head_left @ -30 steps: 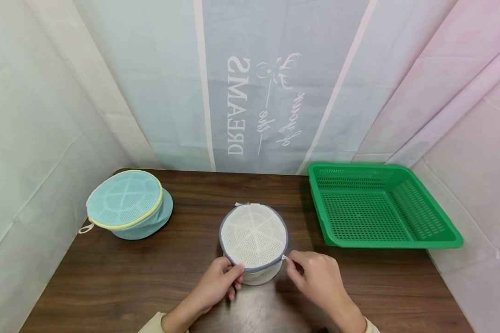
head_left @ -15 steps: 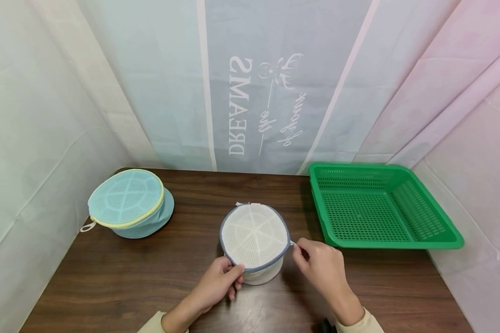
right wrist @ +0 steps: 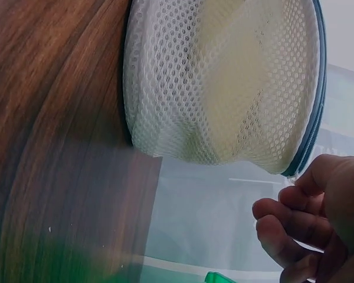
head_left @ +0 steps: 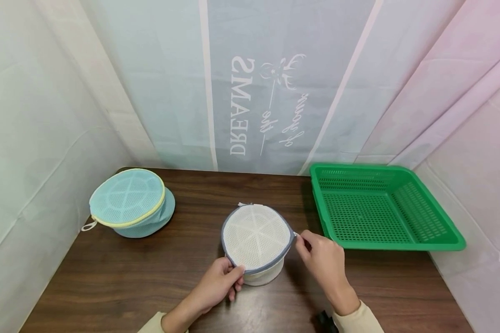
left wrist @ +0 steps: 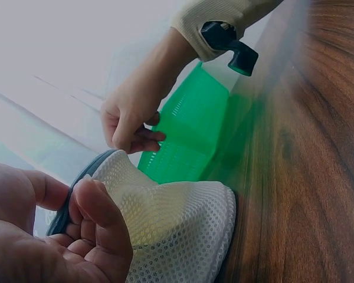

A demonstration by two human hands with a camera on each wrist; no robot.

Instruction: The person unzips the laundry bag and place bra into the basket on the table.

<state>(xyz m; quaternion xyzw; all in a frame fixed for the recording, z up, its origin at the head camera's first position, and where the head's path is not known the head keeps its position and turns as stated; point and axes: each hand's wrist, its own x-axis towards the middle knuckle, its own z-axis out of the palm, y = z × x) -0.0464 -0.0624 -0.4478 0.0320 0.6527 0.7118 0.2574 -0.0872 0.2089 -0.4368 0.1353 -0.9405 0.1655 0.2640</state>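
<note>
White mesh makes up the round bag (head_left: 256, 238) that a person holds between two bare hands on a dark wooden table (head_left: 150, 286), near the middle of its front half. The left hand (head_left: 218, 282) grips the bag's navy trim (right wrist: 322, 76) at the near left, thumb on top and fingers curled beneath. The right hand (head_left: 322, 259), well apart from the left, pinches a small white tab (head_left: 295, 234) at the right edge, where the trim is drawn out to a point. Something pale yellow (right wrist: 236, 76) shows through the mesh, its shape unclear. At far left, a light-blue mesh bag (head_left: 127, 196) with yellow trim leans to one side, a white loop (head_left: 89, 226) hanging from its edge, while a green plastic basket (head_left: 387, 245) sits at right, before a pale curtain (head_left: 171, 92) printed with the mirrored word "DREAMS"
</note>
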